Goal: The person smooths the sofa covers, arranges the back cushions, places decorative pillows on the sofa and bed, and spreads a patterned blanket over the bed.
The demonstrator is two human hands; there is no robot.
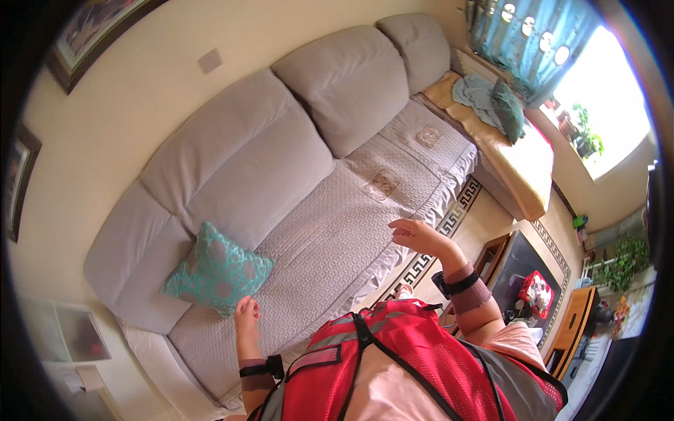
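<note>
A grey sofa [253,152] runs diagonally before me, its seat covered with a quilted, ruffled sofa cover [316,231]. In its near left corner a teal and grey patterned cushion [221,268] leans against the backrest. My left hand [246,311] is just beside the cushion's lower corner, loosely curled with nothing in it; whether it touches the fabric cannot be made out. Over the front edge of the seat hangs my right hand [418,237], bare, with its fingers slightly bent and apart.
A dark-topped coffee table [518,258] on my right carries a red container [537,294]. Beyond the sofa's far end, a yellow-covered seat [505,163] holds a crumpled grey-blue cloth [476,97] and a green cushion [508,110]. A wooden cabinet [571,326] stands farther right.
</note>
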